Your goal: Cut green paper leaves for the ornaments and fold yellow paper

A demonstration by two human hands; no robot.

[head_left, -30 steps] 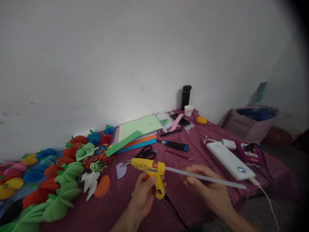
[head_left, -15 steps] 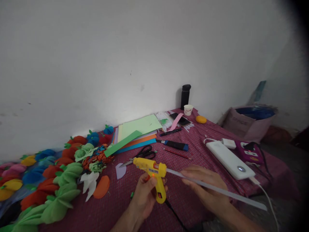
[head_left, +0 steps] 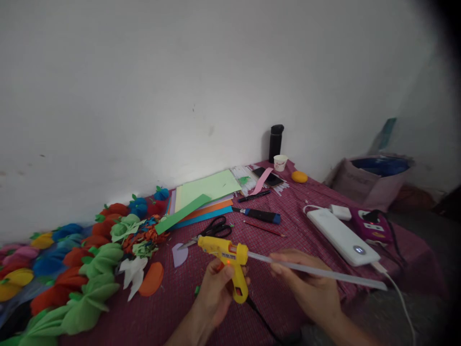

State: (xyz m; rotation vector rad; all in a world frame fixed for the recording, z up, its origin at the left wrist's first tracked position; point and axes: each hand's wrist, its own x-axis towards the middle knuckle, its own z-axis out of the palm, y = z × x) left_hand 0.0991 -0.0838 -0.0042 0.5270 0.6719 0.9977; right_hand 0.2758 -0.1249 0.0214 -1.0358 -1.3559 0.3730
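Observation:
My left hand (head_left: 216,290) is closed around the handle of a yellow glue gun (head_left: 219,246), whose nozzle points left and whose small orange light glows. From the gun's back end a long whitish glue stick (head_left: 324,273) sticks out to the right. My right hand (head_left: 309,281) pinches this stick between thumb and fingers, a short way behind the gun. Behind the gun lie open black-handled scissors (head_left: 218,226), and a lilac paper piece (head_left: 179,255) is beside their blades. The gun's black cord (head_left: 262,321) runs down from the handle.
Colourful paper pumpkins (head_left: 72,283) crowd the left side, with paper scraps (head_left: 146,235) beside them. Paper sheets (head_left: 209,185), a utility knife (head_left: 259,215) and a red pencil (head_left: 264,228) lie farther back. A white power bank (head_left: 338,238) and a purple power strip (head_left: 370,227) are at right.
My right hand's fingers have closed on the glue stick, and its far end has swung up and slightly left. My left hand and the glue gun have hardly moved.

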